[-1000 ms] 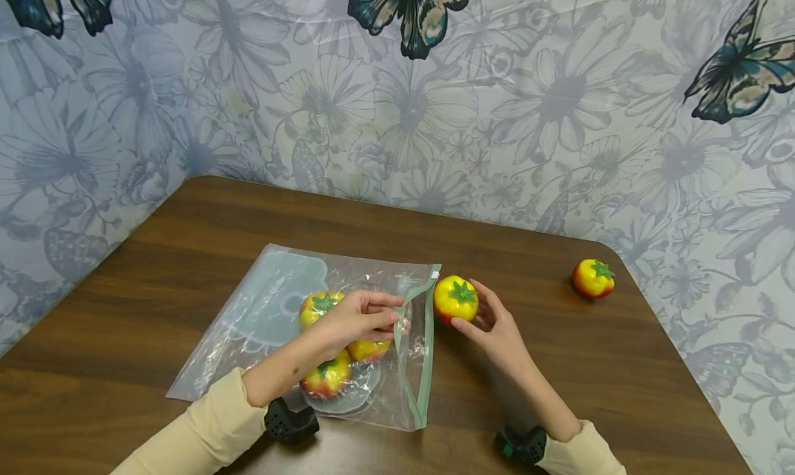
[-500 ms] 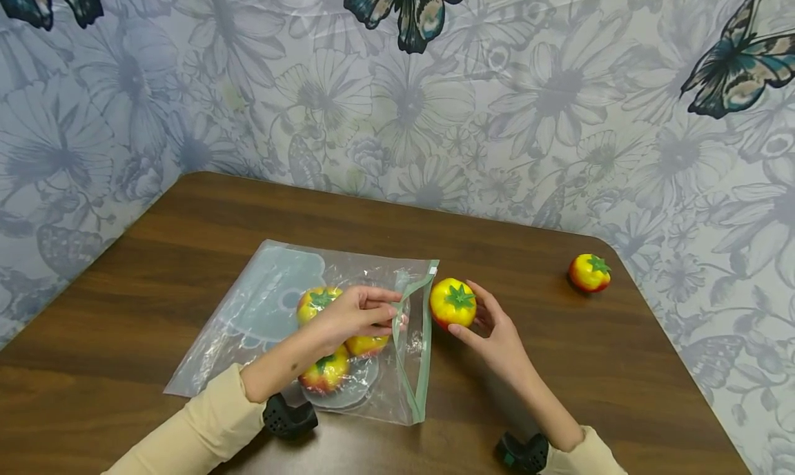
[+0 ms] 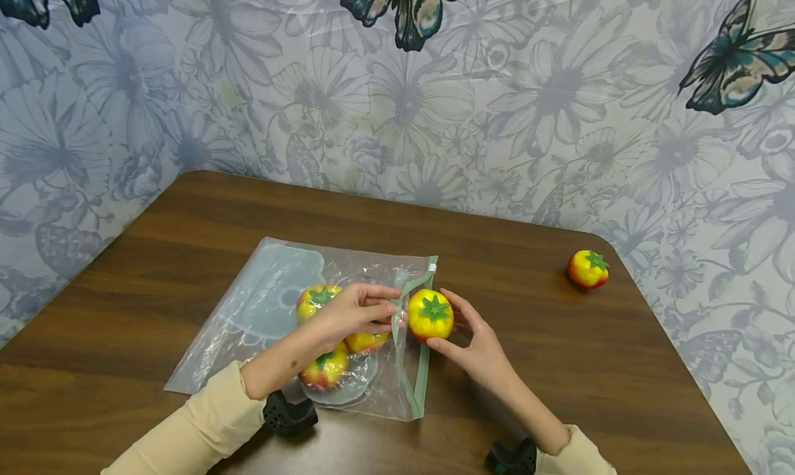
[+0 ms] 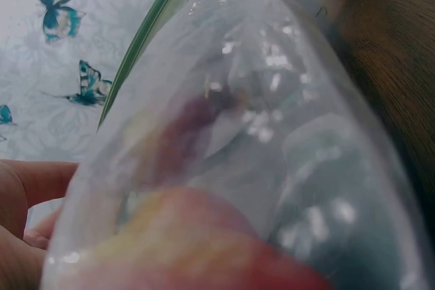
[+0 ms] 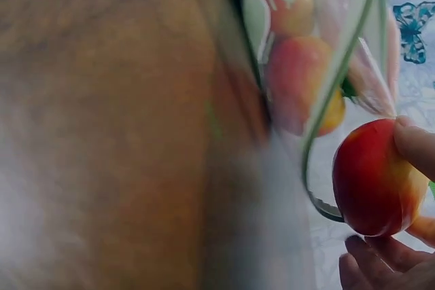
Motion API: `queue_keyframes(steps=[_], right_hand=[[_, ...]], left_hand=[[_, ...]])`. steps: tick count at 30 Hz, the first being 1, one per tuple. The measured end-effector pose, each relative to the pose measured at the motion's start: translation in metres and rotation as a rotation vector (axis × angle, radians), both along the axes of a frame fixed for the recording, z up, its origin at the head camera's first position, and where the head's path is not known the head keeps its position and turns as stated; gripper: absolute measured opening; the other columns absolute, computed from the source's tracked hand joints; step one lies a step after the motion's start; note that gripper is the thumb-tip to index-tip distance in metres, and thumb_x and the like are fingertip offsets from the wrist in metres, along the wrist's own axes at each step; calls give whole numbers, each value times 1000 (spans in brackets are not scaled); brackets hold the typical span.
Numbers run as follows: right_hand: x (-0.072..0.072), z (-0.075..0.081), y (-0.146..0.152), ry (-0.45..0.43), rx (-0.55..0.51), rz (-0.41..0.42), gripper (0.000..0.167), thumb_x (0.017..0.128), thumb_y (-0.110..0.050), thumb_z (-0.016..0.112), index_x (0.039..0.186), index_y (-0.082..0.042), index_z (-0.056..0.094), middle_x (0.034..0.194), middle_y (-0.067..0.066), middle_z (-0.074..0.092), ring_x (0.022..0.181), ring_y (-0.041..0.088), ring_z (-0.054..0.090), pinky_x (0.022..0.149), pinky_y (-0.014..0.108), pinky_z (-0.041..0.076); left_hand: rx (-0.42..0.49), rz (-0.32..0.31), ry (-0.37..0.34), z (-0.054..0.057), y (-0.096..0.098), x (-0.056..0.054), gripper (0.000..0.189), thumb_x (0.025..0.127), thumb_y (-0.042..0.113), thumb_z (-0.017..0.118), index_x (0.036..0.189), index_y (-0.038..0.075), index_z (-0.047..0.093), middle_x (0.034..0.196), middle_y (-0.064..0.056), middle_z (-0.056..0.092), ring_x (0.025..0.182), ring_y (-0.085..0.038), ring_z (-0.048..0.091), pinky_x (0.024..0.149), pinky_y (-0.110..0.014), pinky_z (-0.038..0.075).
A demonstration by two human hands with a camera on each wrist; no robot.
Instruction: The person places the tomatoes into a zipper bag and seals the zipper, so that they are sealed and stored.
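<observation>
A clear zip bag with a pale green closure strip lies flat on the table, its mouth facing right. My left hand reaches across the bag and pinches the upper layer at the mouth, lifting it into a gap. My right hand holds a yellow-and-red toy tomato with a green star-shaped top, thumb and fingers round its right side. This tomato is right at the bag's mouth, overlapping the strip in the right wrist view. Several like tomatoes lie inside the bag, partly hidden by the left hand.
Another toy tomato stands near the right edge of the brown wooden table. Behind the table hangs a wall covering with flowers and butterflies. A black wrist camera sits below the left forearm, over the table.
My right hand has carried its toy tomato left, from beside the bag to over the mouth. The left hand keeps its pinch on the bag. The head view has shifted slightly.
</observation>
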State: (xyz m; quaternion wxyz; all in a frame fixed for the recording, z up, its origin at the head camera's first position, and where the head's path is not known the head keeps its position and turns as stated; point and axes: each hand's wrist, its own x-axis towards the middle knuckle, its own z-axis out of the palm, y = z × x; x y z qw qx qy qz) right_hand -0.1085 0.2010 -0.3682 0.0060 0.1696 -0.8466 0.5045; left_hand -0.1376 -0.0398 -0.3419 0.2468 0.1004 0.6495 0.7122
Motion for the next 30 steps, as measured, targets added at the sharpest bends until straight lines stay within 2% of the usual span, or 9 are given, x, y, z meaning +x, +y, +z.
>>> queue_keyframes(steps=[4,9,17,24,30], right_hand=[[-2,-6,-5,0,38,-3,71,78,-13,78,139,-12,42,125,8,53,111,24,49,91,48,45],[-5,-11,-9,-7,48,-14,74,76,-3,77,140,-4,40,125,15,51,110,32,48,90,54,43],[-7,-16,-9,-6,109,17,73,77,-19,79,140,-17,42,131,6,47,108,23,49,92,46,44],[-6,-23,-12,37,131,64,73,76,-22,80,139,-14,43,127,5,46,107,20,47,86,43,46],[-3,-26,-17,28,118,36,75,75,-21,81,139,-14,43,125,4,46,105,19,47,85,42,45]], left_hand=[[3,-4,4,0,-1,-3,38,94,0,54,128,-14,46,102,-17,63,81,-19,63,80,-39,53],[12,-12,14,-1,-3,-7,37,94,-1,52,128,-14,45,103,-18,62,81,-19,63,81,-39,53],[10,-4,5,-2,-4,-12,36,94,-1,53,127,-13,48,102,-16,63,83,-20,63,80,-39,53],[-4,3,-7,-2,-3,-11,36,93,-1,54,127,-11,49,103,-16,63,90,-24,63,79,-38,54],[-11,3,-7,-1,-2,-10,36,93,0,55,127,-11,50,104,-16,63,89,-23,63,79,-38,54]])
